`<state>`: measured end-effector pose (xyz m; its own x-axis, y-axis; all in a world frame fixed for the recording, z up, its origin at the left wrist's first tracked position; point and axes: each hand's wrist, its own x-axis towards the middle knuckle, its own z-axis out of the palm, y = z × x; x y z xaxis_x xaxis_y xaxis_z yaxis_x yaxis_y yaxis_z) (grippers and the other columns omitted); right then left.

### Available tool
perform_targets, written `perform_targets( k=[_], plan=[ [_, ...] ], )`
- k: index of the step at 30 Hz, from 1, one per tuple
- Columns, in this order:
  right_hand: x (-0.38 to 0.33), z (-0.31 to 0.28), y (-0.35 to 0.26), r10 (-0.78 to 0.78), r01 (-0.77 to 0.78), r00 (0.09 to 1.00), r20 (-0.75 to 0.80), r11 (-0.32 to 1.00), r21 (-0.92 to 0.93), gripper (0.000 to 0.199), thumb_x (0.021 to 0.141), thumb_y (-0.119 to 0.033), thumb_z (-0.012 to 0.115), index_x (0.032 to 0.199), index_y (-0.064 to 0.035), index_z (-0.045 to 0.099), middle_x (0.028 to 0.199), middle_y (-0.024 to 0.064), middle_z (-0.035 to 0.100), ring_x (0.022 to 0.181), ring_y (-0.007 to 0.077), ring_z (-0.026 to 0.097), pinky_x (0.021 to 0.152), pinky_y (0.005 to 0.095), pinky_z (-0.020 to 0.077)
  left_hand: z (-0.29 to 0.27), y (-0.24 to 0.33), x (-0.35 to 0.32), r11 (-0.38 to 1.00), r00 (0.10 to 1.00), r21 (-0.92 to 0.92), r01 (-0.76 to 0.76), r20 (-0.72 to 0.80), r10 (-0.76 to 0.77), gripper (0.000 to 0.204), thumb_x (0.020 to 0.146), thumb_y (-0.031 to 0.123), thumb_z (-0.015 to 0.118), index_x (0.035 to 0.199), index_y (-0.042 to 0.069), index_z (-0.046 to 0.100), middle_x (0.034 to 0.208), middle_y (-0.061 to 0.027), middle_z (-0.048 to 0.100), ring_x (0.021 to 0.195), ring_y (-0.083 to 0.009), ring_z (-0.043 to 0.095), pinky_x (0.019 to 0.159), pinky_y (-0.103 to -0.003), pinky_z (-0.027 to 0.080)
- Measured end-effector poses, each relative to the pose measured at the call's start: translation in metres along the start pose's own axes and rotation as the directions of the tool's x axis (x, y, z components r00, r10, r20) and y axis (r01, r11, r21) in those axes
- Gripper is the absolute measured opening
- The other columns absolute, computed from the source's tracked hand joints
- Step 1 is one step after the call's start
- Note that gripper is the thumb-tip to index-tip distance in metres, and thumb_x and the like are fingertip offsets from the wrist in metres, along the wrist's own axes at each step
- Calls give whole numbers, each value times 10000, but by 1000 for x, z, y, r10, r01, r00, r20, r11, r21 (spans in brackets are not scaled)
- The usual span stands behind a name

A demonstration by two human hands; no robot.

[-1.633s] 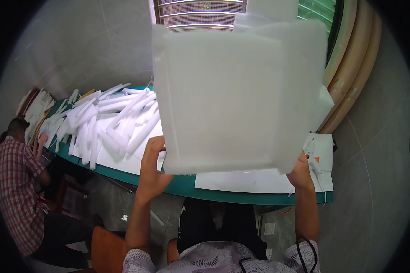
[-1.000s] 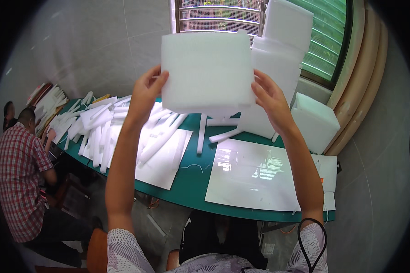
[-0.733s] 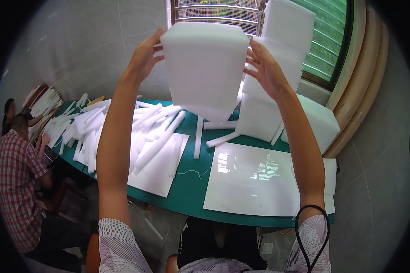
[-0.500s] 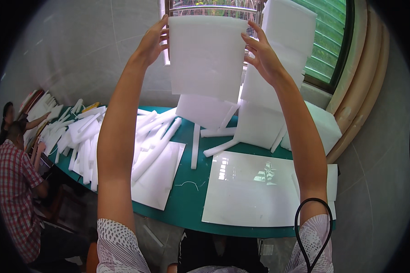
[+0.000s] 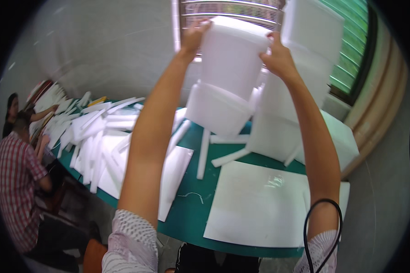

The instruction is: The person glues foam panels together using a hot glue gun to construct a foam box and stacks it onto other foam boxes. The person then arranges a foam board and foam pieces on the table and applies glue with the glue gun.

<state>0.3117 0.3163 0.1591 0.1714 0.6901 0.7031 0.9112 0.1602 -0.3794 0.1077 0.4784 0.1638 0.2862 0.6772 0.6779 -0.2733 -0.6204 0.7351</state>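
Note:
A stack of white foam sheets (image 5: 234,57) stands raised in front of the window, its top edge tilted down to the right. My left hand (image 5: 195,40) grips its upper left corner, fingers partly hidden and blurred. On the upper right corner, my right hand (image 5: 279,57) is closed, with the thumb toward me. Directly beneath it is another white foam stack (image 5: 218,111) on the green table (image 5: 187,209); whether the two touch all along is unclear. Close by my right forearm rise taller white foam stacks (image 5: 278,102).
Loose white foam strips (image 5: 93,154) lie heaped on the left of the table. A glossy white board (image 5: 255,211) covers the front right. Beige rolls (image 5: 378,104) lean by the window. At the far left sits a person in a checked shirt (image 5: 20,182), with another person (image 5: 12,109) behind.
The view has shifted, and the held foam now appears farther right and tilted. My hands have gone from spread fingers at its sides to a closed grip on its upper corners.

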Motion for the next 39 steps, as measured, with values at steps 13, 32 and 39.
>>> perform_targets(
  k=[13, 32, 39],
  plan=[
    [-16, 2, 24, -218, 123, 963, -160, 881, -458, 588, 763, -93, 719, 1305, -38, 496, 1192, 180, 566, 1087, 361, 533, 959, 428, 441, 18, 1, -24, 964, 964, 256, -78, -226, 138, 540, 742, 182, 771, 1208, 41, 537, 1029, -83, 571, 882, -163, 566, 763, -309, 507],
    [-48, -6, -2, -280, 213, 941, -193, 928, -305, 346, 811, -92, 658, 1151, -57, 612, 1160, 162, 614, 1122, 345, 545, 965, 439, 455, -92, 44, -120, 978, 968, 193, 73, -249, -23, 480, 755, 8, 749, 1190, 26, 548, 1095, -147, 538, 986, -216, 594, 902, -299, 522],
    [-120, -23, -55, -309, 316, 927, -211, 949, -2, 287, 836, -93, 642, 1119, -49, 625, 1104, 152, 641, 1046, 307, 593, 939, 412, 465, -83, 84, -220, 901, 991, -432, 33, -104, -86, 505, 834, -17, 679, 1275, 35, 440, 1138, -160, 508, 1045, -237, 593, 991, -321, 491]
  ],
)
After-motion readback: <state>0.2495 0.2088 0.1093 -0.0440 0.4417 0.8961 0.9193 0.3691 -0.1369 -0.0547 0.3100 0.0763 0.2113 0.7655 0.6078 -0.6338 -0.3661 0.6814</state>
